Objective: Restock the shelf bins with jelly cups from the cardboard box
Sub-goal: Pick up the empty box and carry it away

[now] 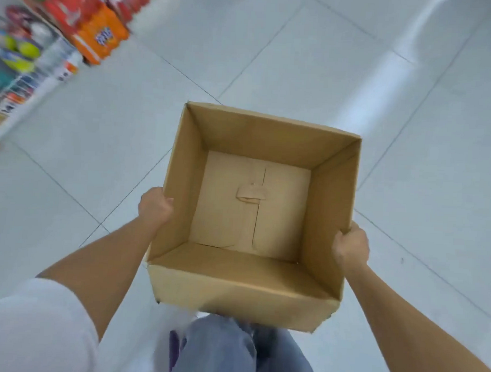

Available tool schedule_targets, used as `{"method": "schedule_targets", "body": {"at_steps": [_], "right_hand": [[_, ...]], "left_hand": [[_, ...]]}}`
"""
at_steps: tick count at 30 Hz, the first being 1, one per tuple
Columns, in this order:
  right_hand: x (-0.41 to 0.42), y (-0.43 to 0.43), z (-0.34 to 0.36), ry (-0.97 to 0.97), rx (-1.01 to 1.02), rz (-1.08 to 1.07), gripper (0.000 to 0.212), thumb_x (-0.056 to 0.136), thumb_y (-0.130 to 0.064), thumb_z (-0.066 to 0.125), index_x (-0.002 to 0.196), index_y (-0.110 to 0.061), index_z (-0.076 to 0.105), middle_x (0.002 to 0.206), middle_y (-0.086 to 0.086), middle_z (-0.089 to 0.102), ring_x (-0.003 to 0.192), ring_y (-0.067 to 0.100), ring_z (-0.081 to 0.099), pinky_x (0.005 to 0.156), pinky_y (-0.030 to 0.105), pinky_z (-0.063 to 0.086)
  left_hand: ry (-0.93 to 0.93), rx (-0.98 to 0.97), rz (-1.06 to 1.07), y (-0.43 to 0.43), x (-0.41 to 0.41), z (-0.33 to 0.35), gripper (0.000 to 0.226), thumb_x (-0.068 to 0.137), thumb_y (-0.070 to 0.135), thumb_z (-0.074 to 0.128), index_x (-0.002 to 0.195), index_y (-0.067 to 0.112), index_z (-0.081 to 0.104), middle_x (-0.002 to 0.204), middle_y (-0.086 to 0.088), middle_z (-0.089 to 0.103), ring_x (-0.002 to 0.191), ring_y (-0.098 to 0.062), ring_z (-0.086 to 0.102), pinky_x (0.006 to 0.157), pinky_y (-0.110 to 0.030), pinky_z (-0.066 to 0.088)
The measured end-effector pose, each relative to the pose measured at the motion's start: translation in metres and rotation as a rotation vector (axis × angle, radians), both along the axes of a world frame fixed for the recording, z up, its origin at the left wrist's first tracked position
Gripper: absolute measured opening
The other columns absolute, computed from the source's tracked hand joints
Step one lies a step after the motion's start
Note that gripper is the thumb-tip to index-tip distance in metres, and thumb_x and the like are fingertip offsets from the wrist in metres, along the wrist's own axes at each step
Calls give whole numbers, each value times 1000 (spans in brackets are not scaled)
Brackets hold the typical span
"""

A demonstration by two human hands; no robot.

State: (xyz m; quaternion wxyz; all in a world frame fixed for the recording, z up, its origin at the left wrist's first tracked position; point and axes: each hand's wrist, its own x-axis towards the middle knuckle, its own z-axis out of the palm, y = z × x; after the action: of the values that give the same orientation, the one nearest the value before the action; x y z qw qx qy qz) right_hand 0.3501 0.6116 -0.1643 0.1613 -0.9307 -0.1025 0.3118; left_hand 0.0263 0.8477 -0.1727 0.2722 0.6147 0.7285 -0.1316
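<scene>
A loose white sleeve (35, 323) ends above the elbow of the left arm, the right forearm (418, 328) and both hands, left hand (154, 207) and right hand (350, 246), are bare, and the legs wear faded light-blue jeans (220, 350).

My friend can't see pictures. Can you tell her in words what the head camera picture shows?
Two bare hands, left hand and right hand, hold an open cardboard box by its side walls over a pale tiled floor. The box is empty inside, with no jelly cups. Blurred store shelves with colourful packs stand at the upper left.
</scene>
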Motion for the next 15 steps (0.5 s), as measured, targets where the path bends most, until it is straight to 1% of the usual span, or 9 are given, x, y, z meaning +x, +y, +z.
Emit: {"method": "schedule_targets", "body": {"at_steps": [3,6,9,11,13,15], "right_hand": [[16,127,-3,-11,2,194,27,85,-1,44,102,-15,59,80,7,59,72,30,57,63,30,41],[12,252,-6,-20,5,377,28,83,1,42,96,-19,56,75,3,59,64,26,55,59,28,44],[-6,378,-13,-61,42,517,26,84,-4,41,95,-21,57,82,7,62,72,32,60,68,37,54],[-17,457,-19,-75,29,622,26,83,-8,40,96,-21,59,89,9,62,77,35,61,73,42,56],[-28,539,-22,-68,10,709,24,85,-11,40,98,-20,58,94,10,61,80,37,60,74,43,55],[-40,608,-22,-56,21,802,22,88,-13,39,100,-18,58,98,11,60,83,37,60,73,40,53]], "left_hand": [[-22,-18,204,63,-25,0,21,93,19,55,105,4,63,103,-16,66,97,-35,63,80,-37,51],[-31,-26,362,126,-56,3,23,94,20,53,108,3,62,104,-15,65,94,-34,63,74,-35,51],[-24,-31,539,193,-87,6,23,95,21,54,109,3,61,104,-15,64,92,-34,63,71,-36,52],[-6,-46,653,239,-100,8,22,94,18,55,107,2,62,102,-15,64,91,-34,63,71,-35,51],[7,-58,759,294,-114,8,22,94,18,54,107,2,62,100,-14,64,87,-33,62,70,-36,50],[8,-59,815,335,-125,8,23,94,19,54,108,3,61,104,-15,65,91,-33,62,73,-37,50]]}}
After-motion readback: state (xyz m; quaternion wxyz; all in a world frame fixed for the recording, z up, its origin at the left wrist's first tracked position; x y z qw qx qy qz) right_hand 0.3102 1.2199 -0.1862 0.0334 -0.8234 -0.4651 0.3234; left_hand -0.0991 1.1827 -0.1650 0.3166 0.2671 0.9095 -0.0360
